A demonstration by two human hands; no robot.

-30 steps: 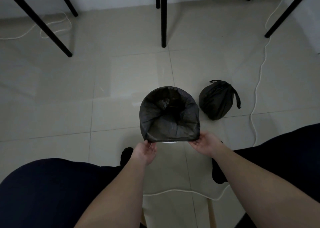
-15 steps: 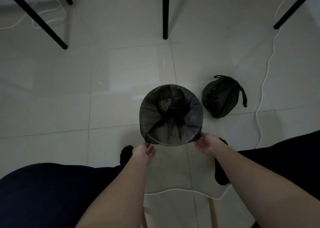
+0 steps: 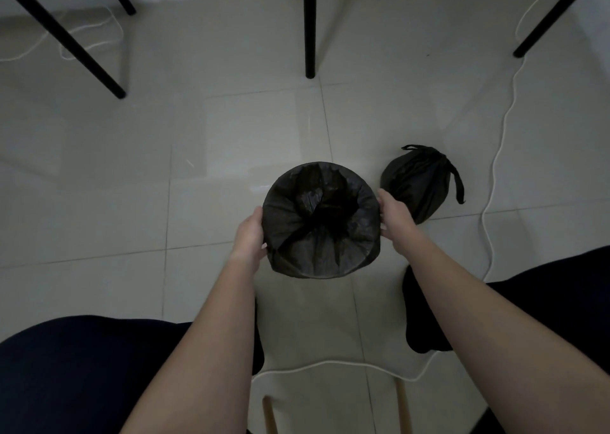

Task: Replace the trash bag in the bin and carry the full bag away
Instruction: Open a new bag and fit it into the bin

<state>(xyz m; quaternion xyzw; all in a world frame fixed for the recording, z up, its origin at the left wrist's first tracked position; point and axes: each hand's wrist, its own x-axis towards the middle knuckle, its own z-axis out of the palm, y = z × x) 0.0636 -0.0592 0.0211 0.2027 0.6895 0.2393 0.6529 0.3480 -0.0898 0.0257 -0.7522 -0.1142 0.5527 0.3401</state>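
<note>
A small round bin (image 3: 321,270) stands on the tiled floor between my legs, lined with a fresh black trash bag (image 3: 321,215) whose edge is folded over the rim. My left hand (image 3: 249,235) holds the bag-covered rim on its left side. On the right side of the rim my right hand (image 3: 394,215) holds it too, thumb on top. The full black bag (image 3: 419,182), tied at the top with its handles loose, lies on the floor just right of the bin, behind my right hand.
A white cable (image 3: 495,182) runs down the floor to the right of the full bag and curls under my legs. Black table legs (image 3: 309,27) stand ahead, left and right. Two wooden chair legs (image 3: 402,404) show at the bottom edge.
Both hands moved from the near edge of the rim to its left and right sides. The bag's edge now sits round and even over the rim.
</note>
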